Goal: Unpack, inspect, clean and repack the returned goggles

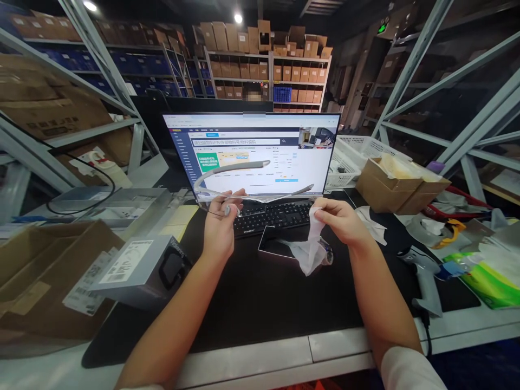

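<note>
My left hand (221, 219) is closed on one end of a thin grey curved band (227, 172), a headset-like loop that arcs up in front of the monitor (252, 154) and back toward its lower right. My right hand (339, 219) pinches a crumpled white wipe (311, 249) that hangs down over a flat dark case (278, 246) lying just before the keyboard (270, 216). Both hands hover above the black desk mat (260, 303).
A grey product box (140, 271) rests on an open cardboard carton (36, 276) at left. A barcode scanner (424, 276), a green packet (489, 281) and loose wrappers lie right. A brown carton (392, 187) and white basket (353, 157) stand behind. Metal shelving flanks both sides.
</note>
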A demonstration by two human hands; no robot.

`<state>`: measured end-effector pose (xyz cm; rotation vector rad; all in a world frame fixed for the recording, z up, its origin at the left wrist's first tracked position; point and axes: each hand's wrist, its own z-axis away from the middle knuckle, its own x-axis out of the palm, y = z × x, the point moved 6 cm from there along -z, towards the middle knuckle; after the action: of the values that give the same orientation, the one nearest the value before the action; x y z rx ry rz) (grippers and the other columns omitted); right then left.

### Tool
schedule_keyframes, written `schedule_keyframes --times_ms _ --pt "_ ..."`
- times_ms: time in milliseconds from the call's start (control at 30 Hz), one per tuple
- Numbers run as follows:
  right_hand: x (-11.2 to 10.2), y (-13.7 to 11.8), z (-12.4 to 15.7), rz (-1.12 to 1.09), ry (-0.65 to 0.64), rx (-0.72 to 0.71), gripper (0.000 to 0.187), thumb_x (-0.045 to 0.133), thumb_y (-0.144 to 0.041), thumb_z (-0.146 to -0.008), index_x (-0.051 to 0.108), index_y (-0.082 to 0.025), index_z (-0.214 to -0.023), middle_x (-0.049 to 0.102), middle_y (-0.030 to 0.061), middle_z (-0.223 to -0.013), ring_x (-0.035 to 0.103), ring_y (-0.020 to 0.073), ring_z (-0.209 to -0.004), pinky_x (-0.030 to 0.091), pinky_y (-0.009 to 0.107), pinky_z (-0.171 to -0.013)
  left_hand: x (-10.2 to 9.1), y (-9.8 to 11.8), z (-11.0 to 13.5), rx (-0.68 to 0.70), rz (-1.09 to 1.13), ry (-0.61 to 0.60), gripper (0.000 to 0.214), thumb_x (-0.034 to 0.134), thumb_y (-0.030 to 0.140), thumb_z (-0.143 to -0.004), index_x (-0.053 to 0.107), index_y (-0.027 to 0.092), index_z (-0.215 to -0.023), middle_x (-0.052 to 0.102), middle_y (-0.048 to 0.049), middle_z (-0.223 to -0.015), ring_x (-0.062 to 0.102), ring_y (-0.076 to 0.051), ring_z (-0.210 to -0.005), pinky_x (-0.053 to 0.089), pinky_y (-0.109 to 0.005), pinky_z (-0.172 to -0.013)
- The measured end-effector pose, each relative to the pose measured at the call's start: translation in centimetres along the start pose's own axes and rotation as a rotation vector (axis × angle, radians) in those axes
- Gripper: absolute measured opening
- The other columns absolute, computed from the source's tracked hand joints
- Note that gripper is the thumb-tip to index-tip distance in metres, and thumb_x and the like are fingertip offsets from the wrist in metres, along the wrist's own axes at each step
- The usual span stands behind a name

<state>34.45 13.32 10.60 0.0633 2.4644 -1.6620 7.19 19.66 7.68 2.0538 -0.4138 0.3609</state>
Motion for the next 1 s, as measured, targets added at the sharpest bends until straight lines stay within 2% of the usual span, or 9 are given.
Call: schedule_keyframes --times_ms 100,167,300,400,500,733,1000 --pt "-0.4 -1.2 0.4 0.170 -0.002 -0.088 0.030 0.065 -0.049 -0.090 0.065 -0.022 -0.078 0.067 0.0042 -0.088 0.061 0.0197 -0.084 0.049 0.033 -0.079 -0.3 0.3 -0.1 0.033 -0.069 -0.035 0.042 0.081 0.044 -0.081 0.062 0.023 -0.111 0.073 -0.0131 -0.124 0.067 -0.025 -0.119 0.050 -0.040 -0.101" --pt "-0.7 -1.5 0.7 0.277 0.032 -0.094 0.023 0.064 -0.043 -0.092 0.065 -0.022 -0.083 0.070 0.0047 -0.095 0.063 0.0211 -0.091 0.048 0.034 -0.083 -0.3 0.6 0.1 0.057 -0.140 -0.079 0.041 0.080 0.042 -0.082 0.062 0.022 -0.114 0.072 -0.0138 -0.125 0.067 -0.025 -0.120 0.050 -0.040 -0.102" --pt "-1.3 -2.0 1.2 0.469 0.093 -0.023 0.012 0.067 -0.033 -0.088 0.064 -0.023 -0.083 0.069 0.0016 -0.082 0.063 0.0195 -0.078 0.046 0.031 -0.071 0.0 1.5 0.7 0.133 -0.281 -0.140 0.041 0.078 0.037 -0.085 0.063 0.022 -0.119 0.072 -0.0143 -0.125 0.068 -0.025 -0.118 0.050 -0.041 -0.104" --pt "-1.4 -2.9 1.3 0.571 0.108 -0.086 0.010 0.067 -0.030 -0.087 0.065 -0.023 -0.081 0.068 0.0013 -0.081 0.061 0.0188 -0.076 0.046 0.030 -0.070 0.2 2.0 1.0 0.189 -0.309 -0.139 0.041 0.078 0.034 -0.085 0.063 0.022 -0.120 0.071 -0.0139 -0.127 0.067 -0.024 -0.118 0.050 -0.040 -0.106" --pt "-1.5 -3.4 1.3 0.601 0.117 -0.168 0.009 0.064 -0.027 -0.089 0.068 -0.023 -0.082 0.068 0.0025 -0.084 0.063 0.0198 -0.080 0.047 0.031 -0.074 0.2 2.3 1.0 0.195 -0.323 -0.132 0.042 0.080 0.034 -0.082 0.064 0.021 -0.119 0.071 -0.0132 -0.128 0.064 -0.026 -0.124 0.047 -0.042 -0.111" --pt "-1.9 -3.4 1.4 0.649 0.144 -0.212 0.026 0.050 -0.033 -0.100 0.074 -0.026 -0.104 0.066 0.0054 -0.094 0.064 0.0213 -0.089 0.049 0.033 -0.080 0.0 2.9 0.9 0.216 -0.422 -0.126 0.043 0.078 0.035 -0.083 0.064 0.021 -0.121 0.069 -0.0143 -0.130 0.062 -0.028 -0.127 0.042 -0.045 -0.115" --pt "-1.2 -3.3 1.1 0.631 0.139 -0.241 0.018 0.058 -0.032 -0.096 0.066 -0.024 -0.082 0.065 0.0040 -0.085 0.062 0.0210 -0.081 0.047 0.033 -0.073 -0.2 3.7 0.9 0.250 -0.431 -0.116 0.044 0.078 0.036 -0.083 0.064 0.021 -0.122 0.069 -0.0142 -0.131 0.061 -0.029 -0.128 0.043 -0.046 -0.114"
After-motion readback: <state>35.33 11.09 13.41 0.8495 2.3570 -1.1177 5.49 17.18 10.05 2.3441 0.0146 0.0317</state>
